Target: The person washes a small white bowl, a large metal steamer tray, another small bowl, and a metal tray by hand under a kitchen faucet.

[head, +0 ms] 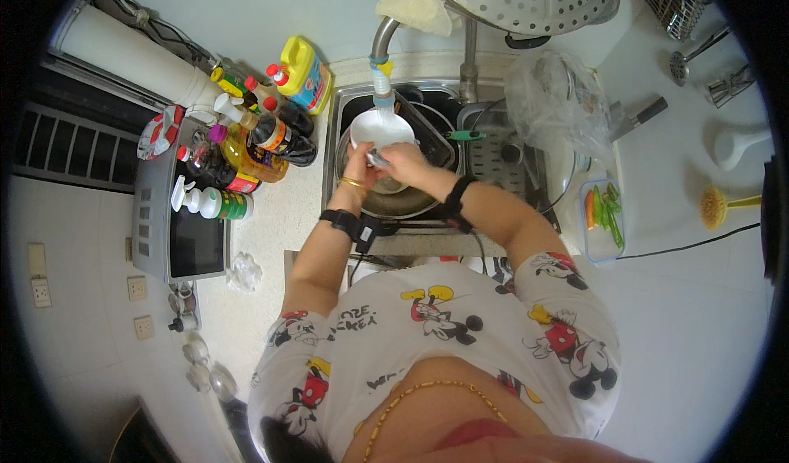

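Note:
Over the left basin of the stainless-steel sink, my left hand holds a white bowl by its near edge. Water from the tap runs into the bowl. My right hand is at the bowl's near right side, its fingers closed around a small shiny grey object. Whether that is a spoon or a scrubber, I cannot tell. Below both hands sits a large round metal pan, partly hidden by them. A dark rectangular item leans in the basin, right of the bowl.
A green-handled tool lies across the sink divider. Left stand several sauce and oil bottles, a yellow detergent jug and a microwave oven. On the right are a clear plastic bag and a container of cut vegetables.

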Available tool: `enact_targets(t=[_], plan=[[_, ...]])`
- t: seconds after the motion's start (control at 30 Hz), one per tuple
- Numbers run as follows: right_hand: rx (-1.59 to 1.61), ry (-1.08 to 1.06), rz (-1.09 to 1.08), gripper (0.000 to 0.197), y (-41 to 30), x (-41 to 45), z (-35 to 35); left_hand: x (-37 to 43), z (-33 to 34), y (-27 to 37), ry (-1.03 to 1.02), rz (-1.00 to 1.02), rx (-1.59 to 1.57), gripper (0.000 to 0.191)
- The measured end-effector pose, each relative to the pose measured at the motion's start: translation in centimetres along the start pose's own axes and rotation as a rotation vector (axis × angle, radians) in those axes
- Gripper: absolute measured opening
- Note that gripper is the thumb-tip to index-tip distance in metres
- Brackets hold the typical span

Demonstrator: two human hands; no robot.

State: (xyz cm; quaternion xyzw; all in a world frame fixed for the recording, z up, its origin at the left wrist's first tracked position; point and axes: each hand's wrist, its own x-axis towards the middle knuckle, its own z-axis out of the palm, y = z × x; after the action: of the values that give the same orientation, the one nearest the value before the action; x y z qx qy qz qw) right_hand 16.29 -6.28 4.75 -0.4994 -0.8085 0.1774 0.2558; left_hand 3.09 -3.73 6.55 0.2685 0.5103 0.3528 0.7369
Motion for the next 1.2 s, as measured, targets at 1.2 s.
enact_targets(t=[1.2], plan=[[0.221, 0.098, 0.110, 0.023, 1.1, -0.7, 2.3, 0.2, 0.2, -0.7, 0.040, 0.035, -0.009, 0.058]])
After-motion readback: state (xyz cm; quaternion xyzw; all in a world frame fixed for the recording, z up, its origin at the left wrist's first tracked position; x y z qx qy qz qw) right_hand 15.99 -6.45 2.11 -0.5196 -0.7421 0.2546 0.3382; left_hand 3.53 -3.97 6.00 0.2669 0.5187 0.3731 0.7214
